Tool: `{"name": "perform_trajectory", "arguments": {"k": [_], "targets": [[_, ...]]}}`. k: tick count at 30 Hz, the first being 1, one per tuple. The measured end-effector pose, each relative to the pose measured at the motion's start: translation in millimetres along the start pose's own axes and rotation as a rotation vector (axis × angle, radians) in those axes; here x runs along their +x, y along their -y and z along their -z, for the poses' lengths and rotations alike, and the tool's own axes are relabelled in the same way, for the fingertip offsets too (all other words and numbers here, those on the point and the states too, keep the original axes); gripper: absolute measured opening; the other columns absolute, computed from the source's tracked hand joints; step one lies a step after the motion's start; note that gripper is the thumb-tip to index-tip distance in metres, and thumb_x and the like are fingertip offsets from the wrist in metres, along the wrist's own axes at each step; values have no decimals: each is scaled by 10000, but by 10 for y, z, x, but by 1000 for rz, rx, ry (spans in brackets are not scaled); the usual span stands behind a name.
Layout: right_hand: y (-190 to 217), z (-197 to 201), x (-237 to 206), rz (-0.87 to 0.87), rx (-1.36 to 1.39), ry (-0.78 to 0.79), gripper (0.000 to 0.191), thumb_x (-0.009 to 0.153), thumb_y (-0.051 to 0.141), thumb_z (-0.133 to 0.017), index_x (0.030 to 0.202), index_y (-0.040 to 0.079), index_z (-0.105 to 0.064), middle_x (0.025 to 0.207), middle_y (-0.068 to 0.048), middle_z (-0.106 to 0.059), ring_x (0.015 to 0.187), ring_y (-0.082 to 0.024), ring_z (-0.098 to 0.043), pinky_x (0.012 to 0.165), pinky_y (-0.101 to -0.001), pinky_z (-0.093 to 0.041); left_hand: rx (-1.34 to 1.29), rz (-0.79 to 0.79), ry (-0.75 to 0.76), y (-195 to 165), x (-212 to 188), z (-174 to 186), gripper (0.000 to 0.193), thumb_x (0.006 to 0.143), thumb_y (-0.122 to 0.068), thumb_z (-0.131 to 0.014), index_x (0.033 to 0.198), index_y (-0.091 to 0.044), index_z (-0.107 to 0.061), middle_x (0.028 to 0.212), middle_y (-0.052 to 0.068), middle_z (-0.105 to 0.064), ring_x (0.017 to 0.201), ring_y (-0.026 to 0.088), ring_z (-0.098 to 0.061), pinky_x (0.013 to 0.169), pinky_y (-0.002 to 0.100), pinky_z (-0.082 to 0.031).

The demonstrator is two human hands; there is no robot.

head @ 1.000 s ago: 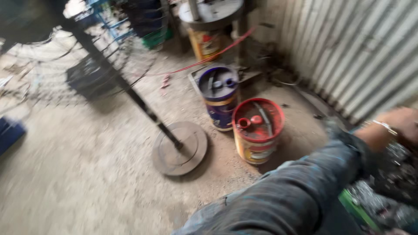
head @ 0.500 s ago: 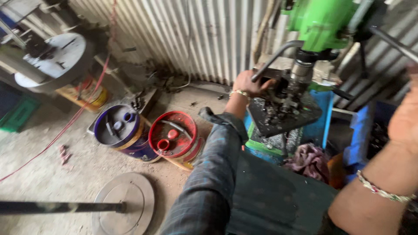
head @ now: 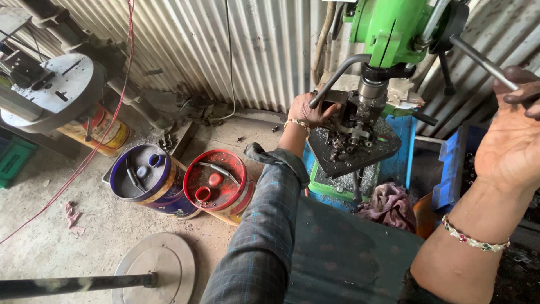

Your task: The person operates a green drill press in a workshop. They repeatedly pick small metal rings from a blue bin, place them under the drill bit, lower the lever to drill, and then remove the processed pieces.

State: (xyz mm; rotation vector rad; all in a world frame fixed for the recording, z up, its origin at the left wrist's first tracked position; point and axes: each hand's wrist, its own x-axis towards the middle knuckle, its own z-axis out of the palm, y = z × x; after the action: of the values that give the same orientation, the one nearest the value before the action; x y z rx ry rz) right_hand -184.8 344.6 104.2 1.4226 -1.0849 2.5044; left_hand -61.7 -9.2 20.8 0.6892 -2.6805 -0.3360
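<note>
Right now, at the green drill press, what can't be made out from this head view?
- The piece on the drill table: the left hand and the clamp parts cover it.
- The drill bit tip: lost among the clutter under the chuck.
- The right hand grip on the feed handle: fingertips run off the right edge.
- The top of the drill press head: cut off by the upper edge.

A metal workshop: a green drill press (head: pixel 388 34) at upper right, corrugated sheet walls (head: pixel 253 50), paint drums (head: pixel 216 183) at centre.
</note>
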Motion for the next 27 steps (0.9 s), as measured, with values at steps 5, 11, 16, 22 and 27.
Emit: {"name": "perform_trajectory", "arguments": {"k": [5,11,16,22,27], "targets": [[-29,22,-25,9,42,-4,304,1190,306,-505,978,101,-431,1029,-57,-538,1218,-227,-572,1154,-384,-443,4,-12,-9,-7,1,8,970,848,-792,-516,1517,-97,-408,929,218,-736,913,424,-715,779,500,-589],[-100,88,-88,2,98,-36,288,1187,272,-507,970,96,-436,1046,-78,-551,1225,-236,-575,1201,-404,-436,-2,-5,9,-4,-3,8,986,851,-788,-528,1529,-85,-387,924,225,-735,914,425,-715,784,504,-586],[-146,92,-111,-2,118,-48,322,1232,253,-468,958,87,-433,1011,-73,-531,1237,-231,-569,1194,-419,-416,-31,-6,-24,1,-19,20,954,835,-788,-562,1499,-117,-426,926,219,-743,926,436,-709,798,515,-581],[-114,43,-135,-7,124,-56,353,1234,268,-485,946,71,-436,968,-84,-525,1187,-244,-581,1184,-444,-438,-11,3,-10,-45,-42,87,951,839,-780,-562,1500,-117,-397,870,236,-727,886,452,-708,773,524,-583],[-46,-21,-135,-2,131,-76,380,1236,282,-500,935,58,-438,932,-93,-519,1145,-255,-591,1177,-465,-456,-2,-2,-19,-77,-89,144,901,862,-762,-540,1494,-132,-415,865,233,-726,877,449,-712,761,525,-587]]}}
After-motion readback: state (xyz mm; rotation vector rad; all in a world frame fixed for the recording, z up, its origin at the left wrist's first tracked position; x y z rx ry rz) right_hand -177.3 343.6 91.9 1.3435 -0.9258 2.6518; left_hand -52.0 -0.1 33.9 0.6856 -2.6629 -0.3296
